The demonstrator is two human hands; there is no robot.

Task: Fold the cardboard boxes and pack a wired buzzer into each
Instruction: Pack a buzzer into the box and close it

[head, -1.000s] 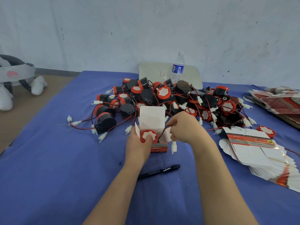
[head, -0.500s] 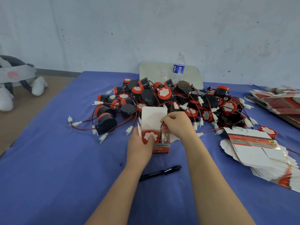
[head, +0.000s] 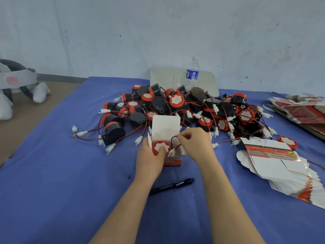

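Observation:
A small white and red cardboard box (head: 173, 160) stands on the blue cloth with its lid flap (head: 166, 126) up. A red-faced buzzer (head: 161, 147) sits in its mouth. My left hand (head: 151, 158) grips the box's left side, thumb against the buzzer. My right hand (head: 195, 144) pinches the buzzer's red and black wire (head: 174, 138) above the opening; the white plug (head: 171, 152) hangs at the box's rim. A heap of black and red wired buzzers (head: 184, 110) lies just behind.
Flat unfolded boxes (head: 279, 171) fan out at the right, with another stack (head: 302, 110) at the far right edge. A black marker (head: 173, 185) lies between my forearms. A water bottle (head: 192, 74) and a white board (head: 167, 77) stand at the wall. A plush toy (head: 15, 85) sits left.
My right hand has moved left and up over the box's mouth, drawing the wire and its white plug in from the box's right side. The left hand and box stay put.

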